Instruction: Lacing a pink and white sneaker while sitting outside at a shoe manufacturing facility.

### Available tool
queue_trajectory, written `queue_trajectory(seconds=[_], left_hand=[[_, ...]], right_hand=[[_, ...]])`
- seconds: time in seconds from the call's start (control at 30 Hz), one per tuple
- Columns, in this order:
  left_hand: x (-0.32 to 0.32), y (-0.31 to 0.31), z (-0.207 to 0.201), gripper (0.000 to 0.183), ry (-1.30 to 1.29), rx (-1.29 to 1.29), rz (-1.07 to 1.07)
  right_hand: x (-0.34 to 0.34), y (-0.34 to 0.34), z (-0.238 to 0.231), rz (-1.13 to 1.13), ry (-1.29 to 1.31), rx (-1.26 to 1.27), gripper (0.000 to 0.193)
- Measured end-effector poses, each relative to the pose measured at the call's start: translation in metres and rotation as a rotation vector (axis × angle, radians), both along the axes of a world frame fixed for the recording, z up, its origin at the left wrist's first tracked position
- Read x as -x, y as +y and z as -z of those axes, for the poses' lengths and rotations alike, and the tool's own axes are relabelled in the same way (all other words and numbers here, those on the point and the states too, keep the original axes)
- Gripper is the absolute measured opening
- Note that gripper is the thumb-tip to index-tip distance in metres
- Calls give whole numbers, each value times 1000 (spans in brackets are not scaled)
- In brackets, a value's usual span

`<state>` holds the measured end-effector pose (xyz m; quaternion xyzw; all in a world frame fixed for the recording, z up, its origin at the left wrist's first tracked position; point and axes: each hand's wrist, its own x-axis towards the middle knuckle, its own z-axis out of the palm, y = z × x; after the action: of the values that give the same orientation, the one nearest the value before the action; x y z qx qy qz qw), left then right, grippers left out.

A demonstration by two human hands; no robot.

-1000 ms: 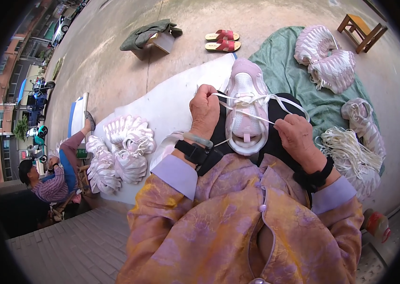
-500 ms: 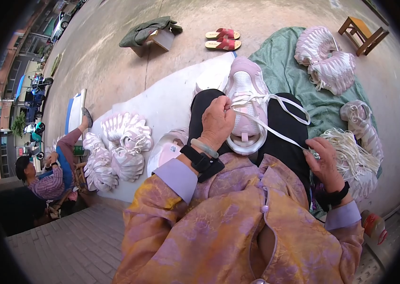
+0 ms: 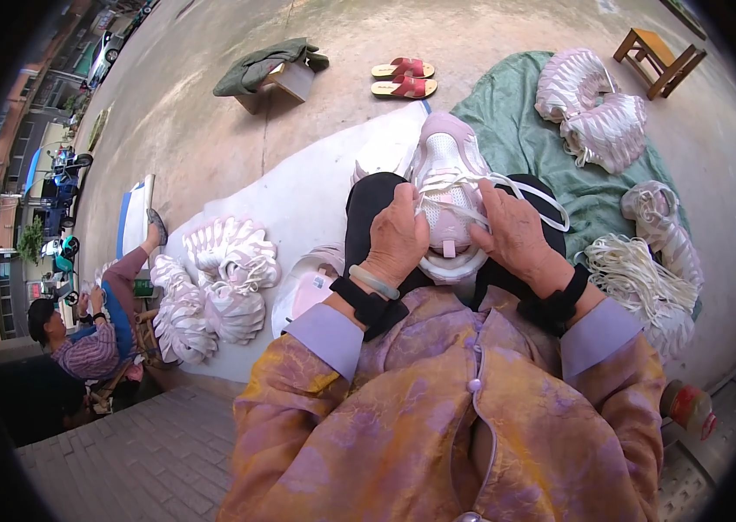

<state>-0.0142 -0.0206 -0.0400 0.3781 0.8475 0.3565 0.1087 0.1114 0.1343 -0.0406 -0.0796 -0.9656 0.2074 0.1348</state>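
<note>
A pink and white sneaker (image 3: 447, 155) rests between my black-trousered knees, toe pointing away and heel towards me. A flat white shoelace (image 3: 551, 207) is threaded through its eyelets, and one loose loop trails over my right knee. At the left side of the shoe's opening, my left hand (image 3: 396, 233) pinches the lace, fingers bent. My right hand (image 3: 520, 237) is at the opposite side of the opening, its fingers bent around a lace strand. The lace crosses over the tongue between both hands. My fingers partly hide the strands.
Sneaker bundles (image 3: 227, 270) lie left on a white sheet (image 3: 298, 165); others (image 3: 598, 113) are on a green cloth (image 3: 507, 96). A heap of white laces (image 3: 633, 274) sits right. Ahead are red slippers (image 3: 404, 87), a cloth-draped box (image 3: 285, 83) and a wooden stool (image 3: 659, 56). Another person (image 3: 90, 339) sits far left.
My right hand has come in from the right, beyond my knee, to the shoe's opening. The lace strand that was stretched out to it is now drawn in close. My left hand stays beside the shoe.
</note>
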Motion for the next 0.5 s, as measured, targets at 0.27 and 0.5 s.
queue_trajectory(seconds=[0.27,0.5], left_hand=[[15,12,3,23,116,3,1],[-8,39,-20,12,416,-134,124]], right_hand=[[22,3,7,124,89,81,32],[15,6,8,172,86,145,30]])
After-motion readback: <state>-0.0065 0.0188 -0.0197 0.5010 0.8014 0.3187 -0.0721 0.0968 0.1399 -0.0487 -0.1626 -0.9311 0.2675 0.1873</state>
